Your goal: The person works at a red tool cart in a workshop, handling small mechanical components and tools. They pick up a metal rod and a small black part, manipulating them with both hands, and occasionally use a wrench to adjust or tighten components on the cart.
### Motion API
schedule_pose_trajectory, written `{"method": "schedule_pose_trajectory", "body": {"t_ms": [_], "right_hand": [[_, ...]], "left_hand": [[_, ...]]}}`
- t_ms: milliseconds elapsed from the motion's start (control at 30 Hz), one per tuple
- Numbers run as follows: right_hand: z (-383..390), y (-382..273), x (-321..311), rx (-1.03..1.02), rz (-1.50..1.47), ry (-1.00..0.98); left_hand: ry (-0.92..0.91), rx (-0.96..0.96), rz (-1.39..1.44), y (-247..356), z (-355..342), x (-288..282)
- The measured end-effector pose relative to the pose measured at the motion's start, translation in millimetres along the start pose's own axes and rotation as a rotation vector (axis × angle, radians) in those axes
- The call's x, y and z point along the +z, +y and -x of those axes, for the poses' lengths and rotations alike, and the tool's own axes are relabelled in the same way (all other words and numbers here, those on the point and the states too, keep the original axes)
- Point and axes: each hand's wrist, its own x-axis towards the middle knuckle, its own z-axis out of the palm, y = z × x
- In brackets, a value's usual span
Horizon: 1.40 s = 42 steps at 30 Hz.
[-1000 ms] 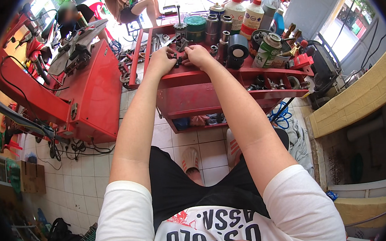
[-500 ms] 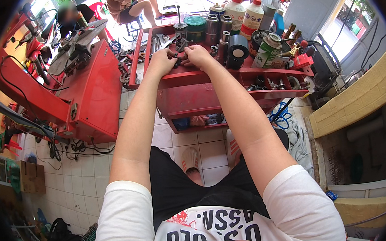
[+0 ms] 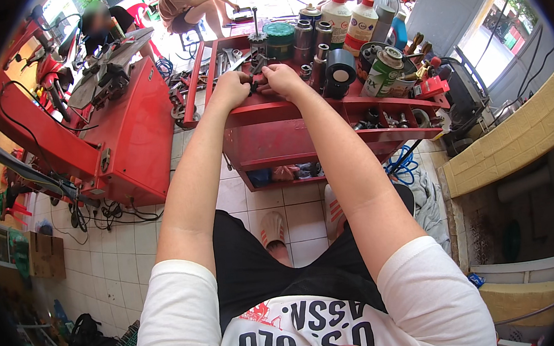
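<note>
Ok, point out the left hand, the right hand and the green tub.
Left hand [image 3: 233, 89]: head view, back of the hand.
Right hand [image 3: 284, 82]: head view, back of the hand.
Green tub [image 3: 280, 41]: head view, its side.

from the hands [image 3: 284, 81], the way back at 6 o'clock is free over the front rim of the red cart [image 3: 265, 116]; an upright geared rod [image 3: 258, 38] blocks 12, a green tub [image 3: 279, 41] 1, a dark cylinder [image 3: 340, 70] 3, low wrenches [image 3: 221, 61] 10.

L hand [image 3: 234, 88]; R hand [image 3: 285, 81]; dk part [image 3: 254, 85] btwn
</note>
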Motion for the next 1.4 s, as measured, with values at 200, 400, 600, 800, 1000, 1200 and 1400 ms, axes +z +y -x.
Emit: {"method": "schedule_pose_trajectory", "body": {"t_ms": [200,400,600,800,1000,1200,1400], "right_hand": [[-9.0,8.2,-3.5,-0.05,0.012,0.006],[-15.0,12.6,-2.4,-0.075,-0.058,-0.003],[-15.6,14.0,-5.0,-0.073,-0.081,-0.052],[-13.9,10.8,-2.2,-0.089,-0.171,-0.089],[-9.8,6.1,-6.0,-0.056,-0.261,-0.083],[-5.8,4.2,-3.3,-0.066,-0.251,-0.089],[-8.0,6.6,-6.1,-0.074,-0.198,-0.09]], "left_hand": [[-0.02,0.033,0.021,3.2,0.1,0.1],[0.023,0.067,0.025,-0.2,0.6,1.1],[-0.036,0.0,0.039,9.7,2.6,-4.2],[-0.032,0.03,0.08,3.5,1.3,-2.6],[-0.058,0.048,0.135,3.5,0.9,-1.2],[-0.146,0.099,0.217,1.9,-0.2,-2.1],[-0.148,0.114,0.192,10.1,2.3,-3.5]]}}
